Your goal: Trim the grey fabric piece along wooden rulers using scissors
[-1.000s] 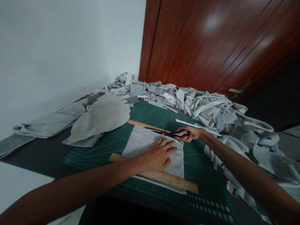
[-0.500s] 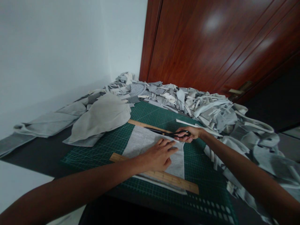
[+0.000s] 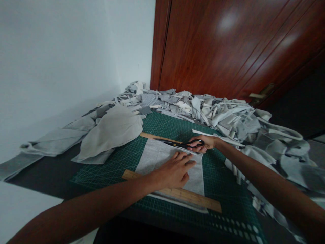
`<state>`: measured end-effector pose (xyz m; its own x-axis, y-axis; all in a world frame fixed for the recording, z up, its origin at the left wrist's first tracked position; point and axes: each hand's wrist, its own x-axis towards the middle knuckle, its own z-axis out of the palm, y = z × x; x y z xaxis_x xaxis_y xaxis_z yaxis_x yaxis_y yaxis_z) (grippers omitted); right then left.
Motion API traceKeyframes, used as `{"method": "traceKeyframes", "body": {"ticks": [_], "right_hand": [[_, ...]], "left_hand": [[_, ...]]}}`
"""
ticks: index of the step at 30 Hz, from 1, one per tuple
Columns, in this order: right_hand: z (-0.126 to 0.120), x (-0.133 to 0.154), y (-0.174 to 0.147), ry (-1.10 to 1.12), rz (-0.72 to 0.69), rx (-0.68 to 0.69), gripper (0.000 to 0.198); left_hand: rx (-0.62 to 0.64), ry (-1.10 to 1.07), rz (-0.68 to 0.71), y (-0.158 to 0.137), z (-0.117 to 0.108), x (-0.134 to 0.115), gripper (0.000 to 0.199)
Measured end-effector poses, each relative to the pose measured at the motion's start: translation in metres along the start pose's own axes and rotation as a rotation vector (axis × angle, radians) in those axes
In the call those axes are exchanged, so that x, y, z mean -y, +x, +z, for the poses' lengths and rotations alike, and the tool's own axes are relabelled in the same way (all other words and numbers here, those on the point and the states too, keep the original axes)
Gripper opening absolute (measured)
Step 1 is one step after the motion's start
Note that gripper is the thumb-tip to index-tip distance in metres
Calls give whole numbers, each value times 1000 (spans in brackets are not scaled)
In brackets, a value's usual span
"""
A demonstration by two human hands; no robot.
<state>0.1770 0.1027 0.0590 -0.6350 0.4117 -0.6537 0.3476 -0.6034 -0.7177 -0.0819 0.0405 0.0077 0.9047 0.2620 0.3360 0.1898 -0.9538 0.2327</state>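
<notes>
while the left hand (image 3: 175,171) lies palm down on the grey cloth (image 3: 152,154), its fingers are loosely spread and nearly straight, pressing on the fabric and gripping nothing, with the fingertips just short of the cloth's far edge. the right hand (image 3: 203,145) is at the far right corner of the cloth, its fingers curled closed around the handles of the black scissors (image 3: 174,143). the blades point left and run along that far edge; how far apart they stand cannot be told from this angle.

the cloth lies in the near middle of a green cutting mat (image 3: 214,176) printed with a fine grid. a wooden ruler (image 3: 195,195) lies across the cloth's near part, with the left forearm passing over it, and a pale fabric edge (image 3: 182,205) shows on its near side. a second ruler (image 3: 147,136) lies just beyond the scissors, partly hidden behind them.

to the left, a large pale piece of fabric (image 3: 109,132) overlaps the mat and the dark tabletop (image 3: 50,174). a narrow white strip (image 3: 203,132) lies on the far side of the right hand. a long heap of grey and white scraps (image 3: 186,104) stretches along the far side and continues down the right. behind it stand a pale wall (image 3: 63,61) at left and a reddish-brown wooden door (image 3: 208,44) at right, with a metal handle (image 3: 257,96).
</notes>
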Motion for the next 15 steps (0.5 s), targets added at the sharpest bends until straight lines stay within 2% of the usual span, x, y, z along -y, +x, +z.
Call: {"method": "traceKeyframes", "body": {"ticks": [9, 15], "right_hand": [[-3, 1, 1, -2, -38, 68, 34], [-5, 1, 1, -18, -39, 44, 32]], "left_hand": [[-5, 2, -3, 0, 0, 0, 50], [5, 12, -1, 0, -1, 0, 49]]}}
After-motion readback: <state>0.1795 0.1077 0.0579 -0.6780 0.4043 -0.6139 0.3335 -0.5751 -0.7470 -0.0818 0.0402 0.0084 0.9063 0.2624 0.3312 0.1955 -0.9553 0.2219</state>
